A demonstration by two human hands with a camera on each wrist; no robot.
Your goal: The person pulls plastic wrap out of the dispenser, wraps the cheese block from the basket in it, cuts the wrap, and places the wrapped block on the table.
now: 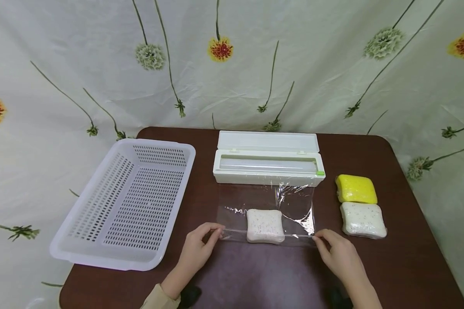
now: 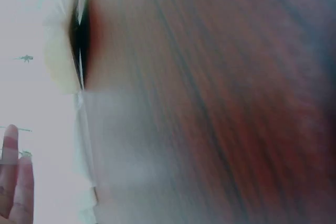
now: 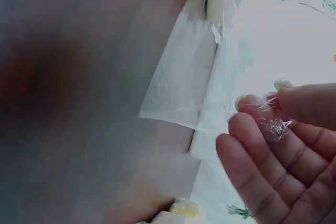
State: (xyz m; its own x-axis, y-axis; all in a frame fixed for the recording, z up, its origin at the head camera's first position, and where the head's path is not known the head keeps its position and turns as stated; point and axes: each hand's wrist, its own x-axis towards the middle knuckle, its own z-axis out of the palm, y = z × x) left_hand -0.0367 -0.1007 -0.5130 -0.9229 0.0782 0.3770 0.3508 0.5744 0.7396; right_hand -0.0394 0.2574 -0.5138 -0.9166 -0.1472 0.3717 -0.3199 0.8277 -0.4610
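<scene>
A sheet of clear cling film [image 1: 236, 197] stretches from a white wrap dispenser [image 1: 268, 178] toward the near side of the table. On the film sits a white, dark-speckled block [image 1: 265, 224] with rounded, concave sides. My left hand [image 1: 199, 246] pinches the film's near left corner. At the near right corner, my right hand [image 1: 339, 253] holds the film between thumb and forefinger. The right wrist view shows film bunched at the fingertips of that hand [image 3: 283, 156]. Only a few fingers of the left hand [image 2: 17, 187] appear in the left wrist view.
The dispenser lid [image 1: 268, 141] stands raised behind a film roll [image 1: 268, 165]. A white perforated basket [image 1: 160, 253] occupies the left side. At right lie a film-wrapped yellow block [image 1: 357, 189] and a wrapped white speckled one [image 1: 363, 219]. A flowered curtain [image 1: 247, 86] hangs behind the dark table [image 1: 409, 257].
</scene>
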